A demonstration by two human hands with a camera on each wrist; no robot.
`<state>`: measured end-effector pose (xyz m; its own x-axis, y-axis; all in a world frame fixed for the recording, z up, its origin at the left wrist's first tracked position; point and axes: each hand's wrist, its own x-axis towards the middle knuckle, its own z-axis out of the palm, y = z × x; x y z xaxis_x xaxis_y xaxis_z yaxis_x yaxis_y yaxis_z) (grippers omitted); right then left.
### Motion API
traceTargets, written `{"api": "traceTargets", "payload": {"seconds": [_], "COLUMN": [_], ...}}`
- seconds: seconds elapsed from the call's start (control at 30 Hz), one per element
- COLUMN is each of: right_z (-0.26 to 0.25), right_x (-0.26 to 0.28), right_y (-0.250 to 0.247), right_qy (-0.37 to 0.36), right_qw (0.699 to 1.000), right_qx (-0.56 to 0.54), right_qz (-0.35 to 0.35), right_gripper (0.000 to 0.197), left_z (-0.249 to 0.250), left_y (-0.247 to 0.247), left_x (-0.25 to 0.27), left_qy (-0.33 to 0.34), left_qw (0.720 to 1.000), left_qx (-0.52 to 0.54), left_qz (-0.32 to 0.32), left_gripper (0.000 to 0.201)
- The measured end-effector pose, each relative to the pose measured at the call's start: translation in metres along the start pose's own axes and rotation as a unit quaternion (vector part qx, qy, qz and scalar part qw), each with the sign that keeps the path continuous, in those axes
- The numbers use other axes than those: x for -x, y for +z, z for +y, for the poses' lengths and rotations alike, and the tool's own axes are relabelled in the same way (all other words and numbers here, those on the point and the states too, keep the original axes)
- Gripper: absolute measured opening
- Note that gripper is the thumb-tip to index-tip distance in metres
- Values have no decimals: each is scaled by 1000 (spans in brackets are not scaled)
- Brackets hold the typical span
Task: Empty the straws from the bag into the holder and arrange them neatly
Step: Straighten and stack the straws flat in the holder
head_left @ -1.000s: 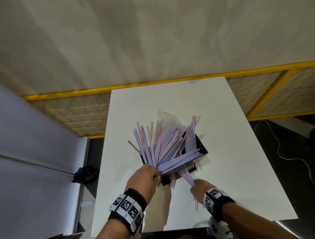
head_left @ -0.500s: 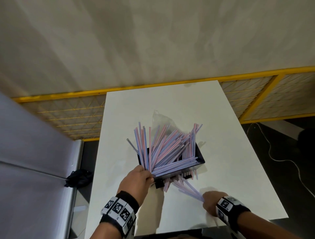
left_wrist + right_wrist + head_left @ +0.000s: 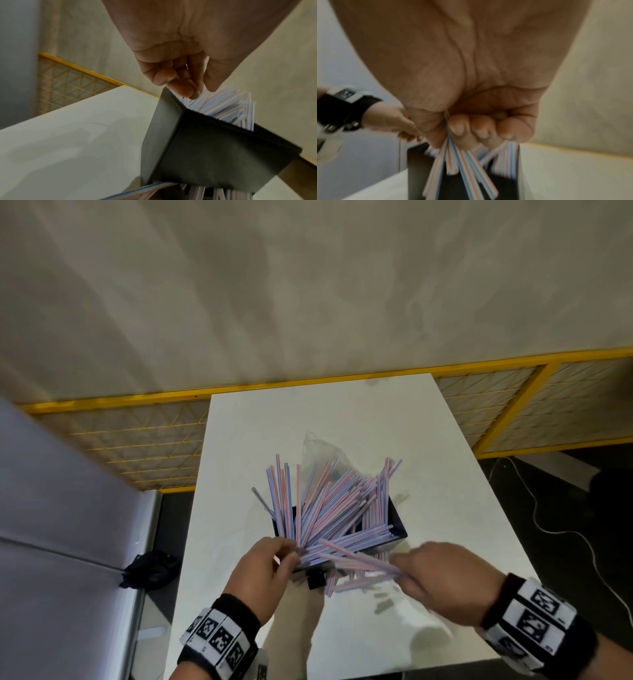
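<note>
A black holder (image 3: pixel 397 525) stands mid-table, crammed with pink-and-blue striped straws (image 3: pixel 329 505) that fan out at all angles. My left hand (image 3: pixel 291 553) is at its near-left corner, fingers and thumb curled round straw ends there (image 3: pixel 197 90). My right hand (image 3: pixel 404 570) grips a small bunch of straws (image 3: pixel 462 162) just in front of the holder (image 3: pixel 416 169), their tips pointing at it. A few loose straws (image 3: pixel 342 583) lie on the table by the holder's near side. The clear empty bag (image 3: pixel 318 446) lies behind the holder.
The white table (image 3: pixel 342 412) ends close to my wrists and drops off on both sides. A yellow mesh fence (image 3: pixel 137 433) runs behind it. A grey panel (image 3: pixel 51 508) stands at left, with a black item (image 3: pixel 150 570) on the floor. A cable (image 3: pixel 548 529) trails at right.
My right hand gathered loose straws from the table's near right, lifted them and swung them up toward the holder. The left hand stayed at the holder's near-left corner.
</note>
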<state>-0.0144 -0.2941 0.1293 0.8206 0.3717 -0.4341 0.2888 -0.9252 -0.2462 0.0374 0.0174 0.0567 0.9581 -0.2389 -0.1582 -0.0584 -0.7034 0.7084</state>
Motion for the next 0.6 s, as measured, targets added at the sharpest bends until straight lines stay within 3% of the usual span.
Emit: {"api": "traceTargets", "payload": {"seconds": [0.1, 0.2, 0.33, 0.4, 0.5, 0.6], "right_z": [-14, -19, -13, -9, -7, -8], "right_x": [-19, -50, -88, -100, -110, -112], "right_y": [-40, -53, -36, -20, -2, 8], "right_qy": [-47, -41, -31, -22, 18, 26], "right_qw": [993, 986, 994, 999, 998, 997], "right_qx": [-39, -77, -66, -4, 59, 46], "right_qz": [102, 142, 84, 35, -1, 47], "right_gripper": [13, 15, 16, 13, 20, 34], "left_z": [5, 15, 27, 30, 32, 33], "left_y": [-7, -14, -22, -22, -16, -5], "left_x": [-9, -18, -31, -36, -39, -34], "left_qy": [-45, -74, -113, -135, -123, -91], "left_qw": [992, 954, 875, 858, 882, 916], "left_qx": [111, 283, 464, 491, 453, 388], "left_qz": [39, 68, 77, 72, 47, 44], "left_gripper": [15, 21, 50, 66, 62, 56]}}
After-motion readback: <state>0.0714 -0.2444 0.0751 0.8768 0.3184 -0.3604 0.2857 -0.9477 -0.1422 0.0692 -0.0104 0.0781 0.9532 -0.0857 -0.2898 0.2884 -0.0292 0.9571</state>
